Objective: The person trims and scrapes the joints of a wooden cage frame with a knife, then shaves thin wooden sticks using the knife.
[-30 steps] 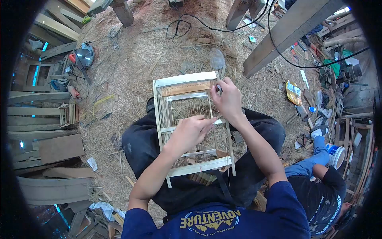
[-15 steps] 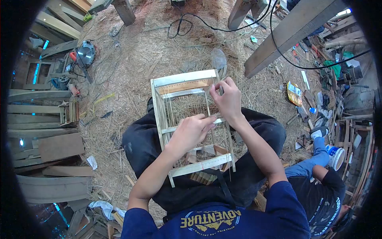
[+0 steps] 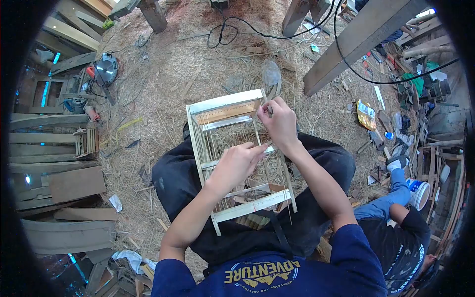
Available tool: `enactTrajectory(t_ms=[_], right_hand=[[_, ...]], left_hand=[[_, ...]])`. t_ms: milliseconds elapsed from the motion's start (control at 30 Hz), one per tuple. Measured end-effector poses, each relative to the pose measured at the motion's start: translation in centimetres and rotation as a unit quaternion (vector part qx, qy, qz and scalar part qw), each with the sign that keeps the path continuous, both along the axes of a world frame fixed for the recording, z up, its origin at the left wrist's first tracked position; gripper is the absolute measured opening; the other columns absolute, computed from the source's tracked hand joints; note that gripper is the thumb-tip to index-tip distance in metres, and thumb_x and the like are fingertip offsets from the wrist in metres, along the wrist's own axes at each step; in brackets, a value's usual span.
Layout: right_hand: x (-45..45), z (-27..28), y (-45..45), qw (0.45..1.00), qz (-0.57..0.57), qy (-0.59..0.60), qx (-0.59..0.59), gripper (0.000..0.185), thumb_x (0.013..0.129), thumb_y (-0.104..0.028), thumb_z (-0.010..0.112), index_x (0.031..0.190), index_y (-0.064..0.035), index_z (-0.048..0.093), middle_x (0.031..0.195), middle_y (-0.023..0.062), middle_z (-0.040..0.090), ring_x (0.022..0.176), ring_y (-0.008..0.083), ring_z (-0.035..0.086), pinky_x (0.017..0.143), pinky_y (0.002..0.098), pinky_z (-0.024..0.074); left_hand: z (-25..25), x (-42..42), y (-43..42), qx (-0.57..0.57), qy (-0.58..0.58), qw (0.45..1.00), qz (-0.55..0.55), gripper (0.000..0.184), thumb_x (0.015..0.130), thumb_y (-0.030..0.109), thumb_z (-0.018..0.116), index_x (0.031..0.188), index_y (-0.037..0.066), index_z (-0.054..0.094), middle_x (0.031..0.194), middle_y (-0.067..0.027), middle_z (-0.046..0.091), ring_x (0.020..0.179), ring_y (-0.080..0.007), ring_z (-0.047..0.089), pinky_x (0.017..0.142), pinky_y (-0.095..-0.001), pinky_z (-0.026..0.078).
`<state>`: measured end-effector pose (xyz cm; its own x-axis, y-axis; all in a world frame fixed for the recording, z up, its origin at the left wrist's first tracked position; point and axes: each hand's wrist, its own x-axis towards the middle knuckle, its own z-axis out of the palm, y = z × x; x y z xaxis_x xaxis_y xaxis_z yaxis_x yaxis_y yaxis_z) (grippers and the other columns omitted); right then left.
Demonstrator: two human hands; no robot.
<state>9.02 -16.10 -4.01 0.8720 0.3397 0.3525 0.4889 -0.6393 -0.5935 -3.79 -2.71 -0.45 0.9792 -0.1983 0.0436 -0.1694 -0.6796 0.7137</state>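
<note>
A light wooden frame (image 3: 253,204) with thin sticks running along its length rests tilted across the lap. My left hand (image 3: 234,166) is over its middle crossbar, fingers pinched together near the right end of the bar; a thin stick seems to pass at the fingertips. At the frame's upper right corner is my right hand (image 3: 278,123), its thumb and finger pinched by the side rail. What the right fingertips hold is too small to make out.
A circular saw (image 3: 106,69) lies at the left near stacked boards (image 3: 76,185). A wooden post (image 3: 363,42) and a black cable cross the upper right. At the lower right a person in a black shirt (image 3: 396,247) sits by a white bucket (image 3: 419,194).
The frame has turned slightly, its top end tilting and its lower end shifting right. My right hand has moved a little left; my left hand stays almost in place.
</note>
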Motion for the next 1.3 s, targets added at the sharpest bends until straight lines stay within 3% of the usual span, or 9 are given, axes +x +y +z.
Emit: enactTrajectory(t_ms=[1000,1300], right_hand=[[0.33,0.11,-0.17,1.000,0.011,-0.004,-0.017,0.017,0.090,-0.020,0.071,0.087,-0.0033,0.068,0.085,0.0111,0.066,0.072,0.0311,0.069,0.064,0.0407,0.0539],[-0.17,0.90,-0.25,0.997,0.007,-0.012,-0.076,0.019,0.089,-0.024,0.070,0.090,-0.0056,0.067,0.090,0.0099,0.064,0.072,0.0324,0.069,0.063,0.0426,0.0547]], left_hand=[[0.15,-0.16,-0.57,0.017,-0.022,1.000,-0.010,0.025,0.093,0.015,0.066,0.116,0.007,0.070,0.081,-0.0139,0.064,0.070,-0.0335,0.066,0.066,-0.0438,0.056],[0.61,-0.06,-0.57,0.001,0.015,1.000,0.020,0.023,0.093,0.016,0.066,0.112,0.004,0.071,0.092,-0.0158,0.069,0.082,-0.0358,0.069,0.074,-0.0438,0.057]])
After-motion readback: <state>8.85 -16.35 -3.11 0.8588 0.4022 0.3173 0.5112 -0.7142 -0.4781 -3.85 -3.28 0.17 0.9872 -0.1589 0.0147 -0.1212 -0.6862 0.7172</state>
